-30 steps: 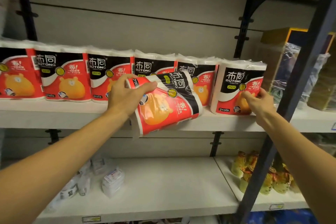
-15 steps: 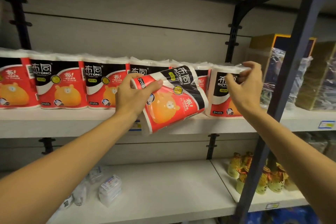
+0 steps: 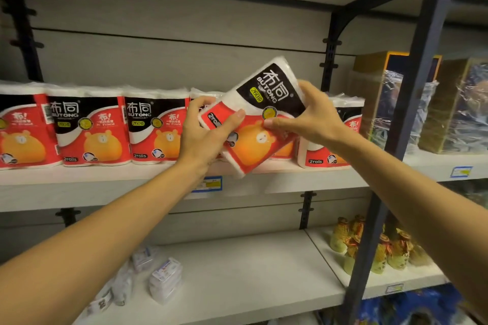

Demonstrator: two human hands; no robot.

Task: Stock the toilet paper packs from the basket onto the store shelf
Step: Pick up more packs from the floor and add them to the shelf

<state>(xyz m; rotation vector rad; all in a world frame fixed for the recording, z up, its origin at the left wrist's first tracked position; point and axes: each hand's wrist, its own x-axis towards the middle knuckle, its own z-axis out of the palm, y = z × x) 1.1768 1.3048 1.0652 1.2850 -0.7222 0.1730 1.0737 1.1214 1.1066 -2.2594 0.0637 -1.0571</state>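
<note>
Both hands grasp one tilted toilet paper pack (image 3: 260,124) above the shelf (image 3: 105,179) edge: left hand (image 3: 203,130) curls round its lower corner; right hand (image 3: 311,116) pinches its right side; upright packs (image 3: 155,126) line the shelf behind; placing is under way; next, likely righting it into the row.

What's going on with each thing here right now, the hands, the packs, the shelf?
Held pack: tilted, off the shelf, gripped by both hands.
Left hand: grips the pack's lower left end.
Right hand: grips its right side.
Shelved packs: upright in a row.
Store shelf: partly stocked.
</note>
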